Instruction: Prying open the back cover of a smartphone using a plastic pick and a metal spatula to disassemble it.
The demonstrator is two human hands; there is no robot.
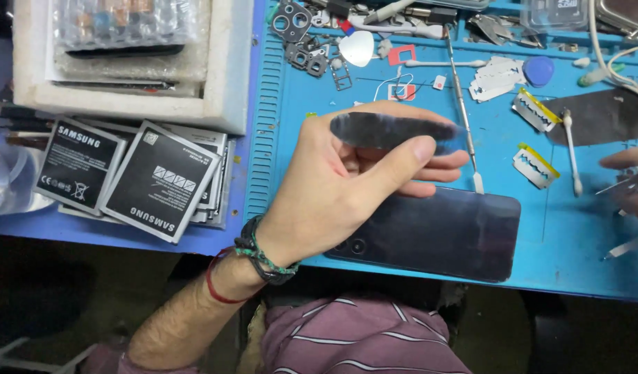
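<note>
My left hand (346, 183) is raised over the blue work mat (513, 208). Its thumb and fingers pinch a thin, dark, glossy strip (395, 130) with rounded ends, held level. Directly under the hand a dark smartphone (450, 235) lies on the mat near the front edge, with its camera lenses close to my wrist. My right hand (634, 187) shows only partly at the right edge and is blurred. It grips thin metal tweezers (613, 185) whose tips point left, apart from the phone.
A stack of black phone batteries (125, 176) lies left of the mat, below a white foam box (225, 90). Two razor blades (537, 111) (535, 166), a cotton swab (572, 149), a metal pry tool (461, 90), a dark sheet (603, 114) and small camera parts (298, 28) are scattered behind the phone.
</note>
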